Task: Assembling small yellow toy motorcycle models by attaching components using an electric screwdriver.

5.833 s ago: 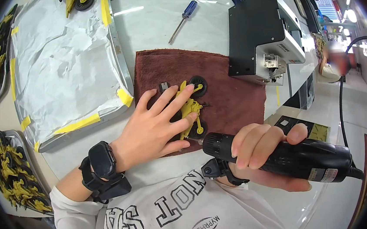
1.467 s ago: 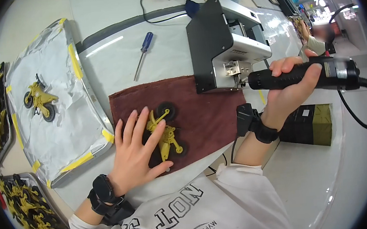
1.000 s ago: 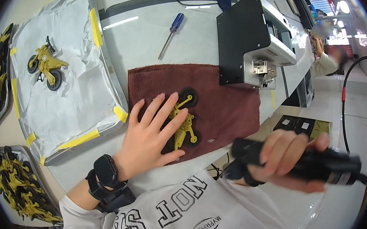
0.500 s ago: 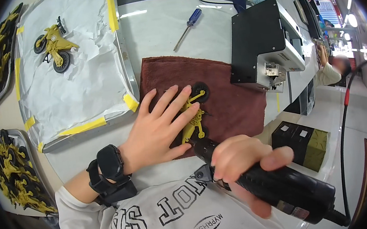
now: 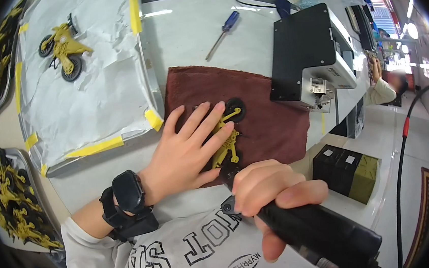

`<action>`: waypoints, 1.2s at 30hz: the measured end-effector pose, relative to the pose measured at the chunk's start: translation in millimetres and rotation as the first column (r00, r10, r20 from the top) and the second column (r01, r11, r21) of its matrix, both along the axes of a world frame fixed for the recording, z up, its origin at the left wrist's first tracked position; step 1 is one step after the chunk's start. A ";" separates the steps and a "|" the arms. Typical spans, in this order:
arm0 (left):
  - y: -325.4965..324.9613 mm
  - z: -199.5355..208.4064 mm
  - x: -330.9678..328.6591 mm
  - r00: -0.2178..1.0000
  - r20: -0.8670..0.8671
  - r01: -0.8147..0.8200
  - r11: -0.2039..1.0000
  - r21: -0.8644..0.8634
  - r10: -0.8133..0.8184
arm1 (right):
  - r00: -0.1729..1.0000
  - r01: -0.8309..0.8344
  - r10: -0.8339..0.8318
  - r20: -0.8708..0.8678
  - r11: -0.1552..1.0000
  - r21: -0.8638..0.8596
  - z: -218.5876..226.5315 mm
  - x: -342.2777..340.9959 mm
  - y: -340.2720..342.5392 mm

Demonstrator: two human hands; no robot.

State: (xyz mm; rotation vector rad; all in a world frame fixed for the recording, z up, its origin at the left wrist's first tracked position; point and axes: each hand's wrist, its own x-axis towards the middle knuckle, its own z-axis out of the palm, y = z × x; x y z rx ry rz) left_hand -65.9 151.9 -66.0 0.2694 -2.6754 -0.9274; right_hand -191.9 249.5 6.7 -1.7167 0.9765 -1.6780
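On a dark red cloth (image 5: 259,115) lies a yellow toy motorcycle (image 5: 229,144) with black wheels, partly hidden under my left hand (image 5: 185,148). The fingers of that hand are spread and pin the toy down, the thumb near its lower end. My right hand (image 5: 270,188) is wrapped round a black corded electric screwdriver (image 5: 319,227), tilted with its nose at the toy's near end. The tool's tip is hidden, so I cannot tell whether it touches. Another yellow toy motorcycle (image 5: 66,47) lies on a paper-covered tray (image 5: 104,103) at upper left.
Trays of several yellow toy motorcycles (image 5: 14,202) stand at the left edge. A blue-handled screwdriver (image 5: 223,33) lies beyond the cloth. To its right stands a black and silver machine (image 5: 302,55), with a black and green box (image 5: 345,171) below. A person (image 5: 381,91) sits far right.
My right hand and the electric screwdriver have shifted slightly left and down. My left hand stays on the toy motorcycle. The whole view has turned a little.
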 end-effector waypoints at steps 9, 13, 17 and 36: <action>5.0 8.1 -5.3 0.999 0.035 -0.034 0.999 -0.027 0.035 | 0.885 0.142 -0.130 0.448 0.990 0.006 13.2 -41.8 19.0; 3.7 1.1 -2.6 0.998 0.062 -0.017 0.998 -0.064 0.021 | 0.849 0.417 -0.345 0.400 0.903 -0.107 54.6 -70.4 23.2; 2.8 1.0 -0.4 0.997 0.073 -0.026 0.999 -0.045 0.029 | 0.537 0.843 -0.813 0.225 0.515 -0.154 84.6 -113.7 26.9; -1.2 4.1 6.4 0.997 -0.065 -0.032 0.998 0.056 0.035 | 0.759 0.506 -0.394 0.518 0.858 -0.089 46.2 -64.7 46.3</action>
